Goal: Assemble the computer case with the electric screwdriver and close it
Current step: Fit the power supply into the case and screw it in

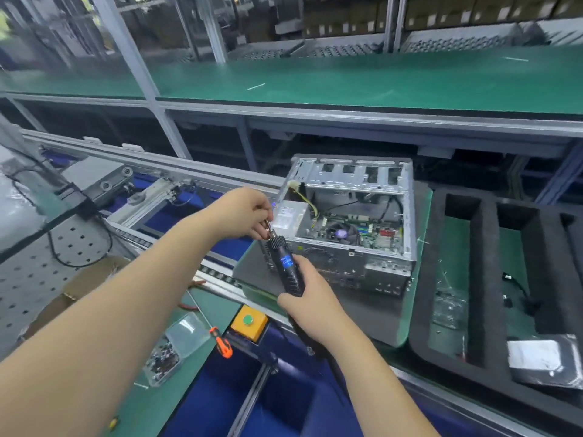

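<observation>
The right hand [310, 299] grips the black handle of the electric screwdriver [286, 267], which points up and away from the person, its small blue display facing up. The left hand [249, 212] reaches across and pinches the metal bit at the tool's tip between curled fingers; whether a screw sits there is too small to tell. Just beyond both hands the computer case [353, 222] lies on a dark mat [252, 266], its side open upward so the circuit board, fan and wiring show inside. To the right of the case sits a black foam tray [485, 279] with long slots holding cables and plastic bags. Nearer the person, to the left, a clear box of screws [172, 350] rests on the green bench beside an orange-handled screwdriver [222, 342] and a yellow box with a green button [248, 320].
</observation>
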A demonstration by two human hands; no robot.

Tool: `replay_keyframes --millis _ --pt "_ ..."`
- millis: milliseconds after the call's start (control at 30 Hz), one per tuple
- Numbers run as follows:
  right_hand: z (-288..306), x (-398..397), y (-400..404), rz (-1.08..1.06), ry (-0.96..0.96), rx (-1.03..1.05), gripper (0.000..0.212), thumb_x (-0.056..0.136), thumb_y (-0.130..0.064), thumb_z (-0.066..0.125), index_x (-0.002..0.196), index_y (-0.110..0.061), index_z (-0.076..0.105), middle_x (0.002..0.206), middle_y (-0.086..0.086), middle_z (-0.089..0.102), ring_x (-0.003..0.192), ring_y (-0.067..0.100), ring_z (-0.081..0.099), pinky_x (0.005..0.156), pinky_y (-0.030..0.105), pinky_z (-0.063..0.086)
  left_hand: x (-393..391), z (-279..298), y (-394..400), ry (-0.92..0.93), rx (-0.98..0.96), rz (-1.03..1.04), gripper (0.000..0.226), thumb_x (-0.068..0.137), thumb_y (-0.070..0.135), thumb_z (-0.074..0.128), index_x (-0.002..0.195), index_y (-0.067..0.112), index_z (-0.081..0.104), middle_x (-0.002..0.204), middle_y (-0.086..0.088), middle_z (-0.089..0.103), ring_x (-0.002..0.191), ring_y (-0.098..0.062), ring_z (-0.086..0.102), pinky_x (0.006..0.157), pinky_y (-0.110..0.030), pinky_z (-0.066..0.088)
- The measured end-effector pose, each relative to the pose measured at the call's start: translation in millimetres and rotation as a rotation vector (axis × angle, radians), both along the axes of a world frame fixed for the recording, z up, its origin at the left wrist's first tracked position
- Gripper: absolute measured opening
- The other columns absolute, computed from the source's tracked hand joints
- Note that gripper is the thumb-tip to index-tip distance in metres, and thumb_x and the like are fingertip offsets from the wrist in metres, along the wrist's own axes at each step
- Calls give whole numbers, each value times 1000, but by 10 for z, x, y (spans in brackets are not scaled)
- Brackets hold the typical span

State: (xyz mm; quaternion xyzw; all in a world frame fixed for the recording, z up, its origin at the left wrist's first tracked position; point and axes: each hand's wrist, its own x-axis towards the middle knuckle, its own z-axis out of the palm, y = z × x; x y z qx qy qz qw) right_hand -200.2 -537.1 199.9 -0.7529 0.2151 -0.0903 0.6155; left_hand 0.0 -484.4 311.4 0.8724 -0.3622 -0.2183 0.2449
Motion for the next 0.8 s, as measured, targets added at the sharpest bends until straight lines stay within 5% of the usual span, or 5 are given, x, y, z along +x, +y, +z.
replay_keyframes --millis 200,567,800 --pt "17 354 688 -10 6 -61 68 75 -28 62 98 -85 33 96 -9 65 72 15 66 66 38 59 525 -14 629 -23 125 -131 21 102 4 44 98 6 65 81 -12 76 73 -17 77 72 -34 64" --pt "-48 590 982 35 59 -101 68 73 -27 58 132 -56 42 93 -4 65 72 15 59 64 34 50 935 6 887 66 320 -188 21 104 7 46 97 4 66 77 -8 73 71 -22 77 58 -25 58" --pt "-62 751 693 43 12 -21 60 75 -26 60 125 -56 45 91 -8 64 64 8 55 61 31 51 1023 10 710 68 161 -73 21 98 14 57 86 10 73 73 -3 74 66 -18 74 56 -27 58"
